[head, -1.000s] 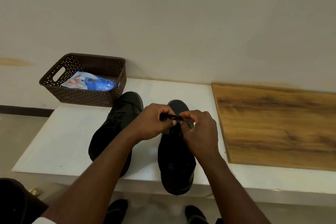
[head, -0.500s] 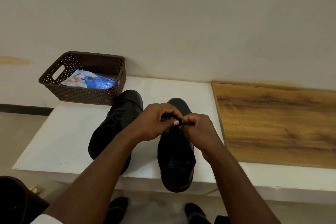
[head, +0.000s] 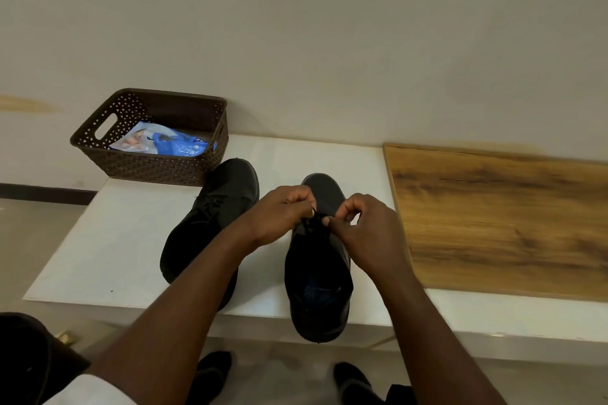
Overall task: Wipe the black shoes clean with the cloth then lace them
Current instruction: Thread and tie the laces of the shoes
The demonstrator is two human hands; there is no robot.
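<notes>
White table: shoes, basket, board.

**Soft, even light, wide-angle bend**

I saw dim, diffuse indoor lighting with no glare. Faint shadows sat under the shoes on the white table. The edges bowed, and the black laces lost detail.

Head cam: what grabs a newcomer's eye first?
Both hands, left hand and right hand, pinching the black lace over the right shoe at centre. The left shoe sits beside it on the white table, with a brown basket behind.
</notes>
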